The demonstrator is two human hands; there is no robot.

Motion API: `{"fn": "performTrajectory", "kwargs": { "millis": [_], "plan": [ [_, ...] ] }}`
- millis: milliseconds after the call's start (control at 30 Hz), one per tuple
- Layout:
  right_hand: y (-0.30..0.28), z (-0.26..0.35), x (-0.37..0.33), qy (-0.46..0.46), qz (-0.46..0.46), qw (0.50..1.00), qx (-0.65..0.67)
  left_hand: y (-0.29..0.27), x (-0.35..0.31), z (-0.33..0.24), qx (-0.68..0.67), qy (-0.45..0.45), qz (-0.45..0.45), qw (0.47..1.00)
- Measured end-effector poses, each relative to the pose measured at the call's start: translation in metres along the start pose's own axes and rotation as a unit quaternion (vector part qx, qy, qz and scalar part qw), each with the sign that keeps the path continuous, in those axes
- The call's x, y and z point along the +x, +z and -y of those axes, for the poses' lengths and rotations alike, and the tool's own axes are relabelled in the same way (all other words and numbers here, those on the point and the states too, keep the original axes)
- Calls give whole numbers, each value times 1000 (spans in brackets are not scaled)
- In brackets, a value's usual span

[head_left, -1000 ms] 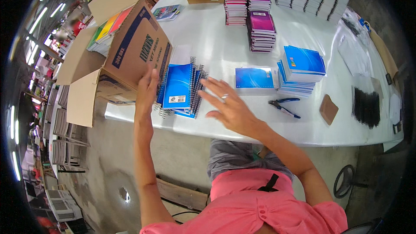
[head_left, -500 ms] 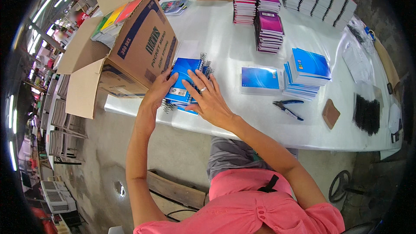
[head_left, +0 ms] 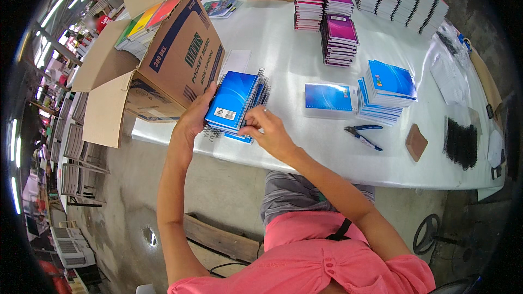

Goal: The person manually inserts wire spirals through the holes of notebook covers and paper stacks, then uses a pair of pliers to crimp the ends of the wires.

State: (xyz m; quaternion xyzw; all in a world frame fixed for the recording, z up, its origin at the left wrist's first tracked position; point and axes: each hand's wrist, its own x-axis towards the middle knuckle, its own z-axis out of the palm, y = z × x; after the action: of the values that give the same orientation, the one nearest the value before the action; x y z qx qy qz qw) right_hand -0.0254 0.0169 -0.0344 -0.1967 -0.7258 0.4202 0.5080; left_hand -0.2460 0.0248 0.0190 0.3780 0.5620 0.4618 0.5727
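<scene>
A blue spiral notebook (head_left: 231,95) with a white barcode label lies on top of a small pile of blue wire-bound notebooks, near the table's front edge. My left hand (head_left: 195,113) grips it along its left side, thumb uppermost. At the lower right corner, the bent fingers of my right hand (head_left: 265,130) pinch the end of the wire coil. Exactly what those fingertips touch is partly hidden. Further right, a flat stack of blue covers (head_left: 328,98) sits beside a taller pile of blue-covered pads (head_left: 388,84). Blue-handled pliers (head_left: 364,136) rest in front of them.
An open cardboard carton (head_left: 180,60) holding colourful notebooks stands close to my left hand. Purple notebooks (head_left: 340,32) are stacked at the back, with more bound books (head_left: 400,0) to their right. A brown block (head_left: 416,142) and black wire coils (head_left: 461,144) lie at right.
My right hand has gone from lying flat across the notebook to a pinch at its lower right corner. The top notebook now shows fully, tilted slightly, with my left hand at its side.
</scene>
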Motion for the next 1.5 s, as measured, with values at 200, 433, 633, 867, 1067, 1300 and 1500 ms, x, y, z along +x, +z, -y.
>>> {"fn": "performTrajectory", "kwargs": {
  "millis": [200, 433, 633, 867, 1067, 1300, 1500],
  "plan": [
    [-16, 7, 0, 45, 25, 998, -42, 4, -7, -7, 12, -30, -23, 999],
    [-3, -9, 1, 48, 27, 998, 24, -4, 0, 0, 58, -18, 11, 998],
    [-32, -20, -17, 32, 87, 992, -84, -7, 11, -4, 42, -46, 19, 998],
    [-25, -24, 3, 13, 190, 974, -123, -9, 11, 0, 21, -95, -10, 995],
    [-145, -25, -4, -29, 91, 899, -428, 17, -33, -14, 128, 119, -43, 984],
    [-166, -48, -44, -104, 194, 710, -669, 110, -109, -12, 312, 376, -166, 856],
    [-171, -34, -35, -119, 168, 732, -650, 170, -99, 22, 375, 432, -99, 814]
  ]
}}
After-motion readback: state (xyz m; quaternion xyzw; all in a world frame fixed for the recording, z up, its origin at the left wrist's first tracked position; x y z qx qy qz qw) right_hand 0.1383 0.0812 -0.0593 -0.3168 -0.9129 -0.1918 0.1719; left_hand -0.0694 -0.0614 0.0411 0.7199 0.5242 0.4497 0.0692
